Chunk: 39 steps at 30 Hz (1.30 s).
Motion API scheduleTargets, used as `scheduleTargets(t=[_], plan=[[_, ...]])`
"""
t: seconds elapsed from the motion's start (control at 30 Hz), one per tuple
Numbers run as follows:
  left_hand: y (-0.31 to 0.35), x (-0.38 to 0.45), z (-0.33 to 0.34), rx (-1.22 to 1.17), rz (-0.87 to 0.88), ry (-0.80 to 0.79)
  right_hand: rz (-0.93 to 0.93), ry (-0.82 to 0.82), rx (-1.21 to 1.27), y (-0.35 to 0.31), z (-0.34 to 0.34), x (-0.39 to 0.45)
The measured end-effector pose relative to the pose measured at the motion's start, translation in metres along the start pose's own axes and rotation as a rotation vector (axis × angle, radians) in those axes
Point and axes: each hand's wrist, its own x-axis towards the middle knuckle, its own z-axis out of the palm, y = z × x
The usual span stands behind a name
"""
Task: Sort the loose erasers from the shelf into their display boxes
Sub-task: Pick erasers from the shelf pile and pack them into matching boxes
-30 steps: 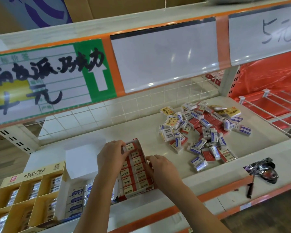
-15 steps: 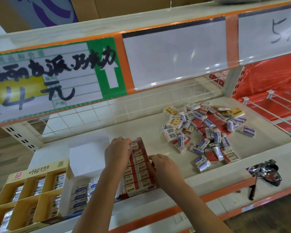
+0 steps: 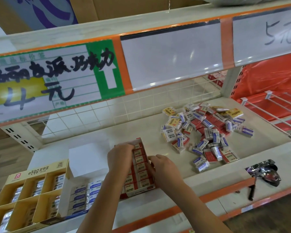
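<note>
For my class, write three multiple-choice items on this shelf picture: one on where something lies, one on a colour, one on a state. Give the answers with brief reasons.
1. Where does the pile of loose erasers lie relative to the red display box?
A. To its right
B. To its left
C. Inside it

2. What colour is the compartmented box at the far left?
A. Green
B. Yellow
C. Black

3. What are the hands doing?
A. Hanging idle
B. Both reaching into the pile
C. Both at the red display box

Answers:
1 A: the pile sits on the shelf right of the box.
2 B: its cardboard walls are yellow.
3 C: the left hand covers the box's left side and the right hand touches its right edge.
</note>
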Motion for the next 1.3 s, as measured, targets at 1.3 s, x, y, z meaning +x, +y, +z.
scheduleTargets(t=[1.3], plan=[[0.04,0.015,-0.025,-0.041,0.213,0.054,0.077,0.058,-0.107,0.055,-0.073,0.003]])
